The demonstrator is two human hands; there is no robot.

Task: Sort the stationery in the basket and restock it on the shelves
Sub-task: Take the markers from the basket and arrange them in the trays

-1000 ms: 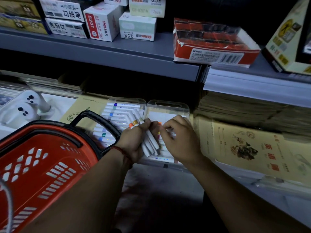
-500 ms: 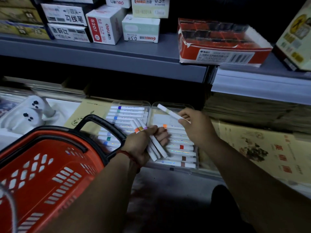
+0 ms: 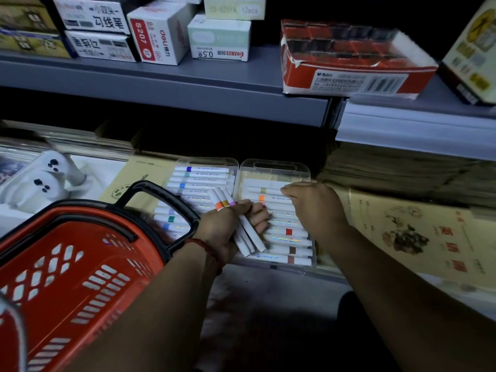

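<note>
Markers [image 3: 249, 237], a small bundle of white barrels, sit in the left hand [image 3: 225, 232], whose fingers [image 3: 259, 214] are curled round them. Their capped ends, banded orange, amber and pink, stick out toward eleven o'clock and the plain ends toward five. The bundle hovers over the seam between two clear plastic cases lying side by side on the lower shelf. These are the left case [image 3: 209, 163], at twelve o'clock from that hand, and the right case [image 3: 273, 166], at one o'clock. Both hold rows of white markers laid crosswise, each with a colour band. The right hand [image 3: 316, 208] reaches over the right case, back upward, its fingertips bent down onto the upper rows just beside an olive-banded marker [image 3: 264, 189]. Whether they pinch a marker or only press on one, I cannot tell. A red basket [image 3: 67, 264] fills the view at eight o'clock. Its black handle [image 3: 161, 208] is just beside the left wrist, which wears a red cord [image 3: 204, 247]. The upper shelf [image 3: 161, 84], at twelve o'clock, carries small pen boxes [image 3: 158, 38]. At one o'clock on it stands an open red carton [image 3: 349, 63]. Stacks of yellowish paper [image 3: 402, 181] lie at three o'clock from the right hand.
</note>
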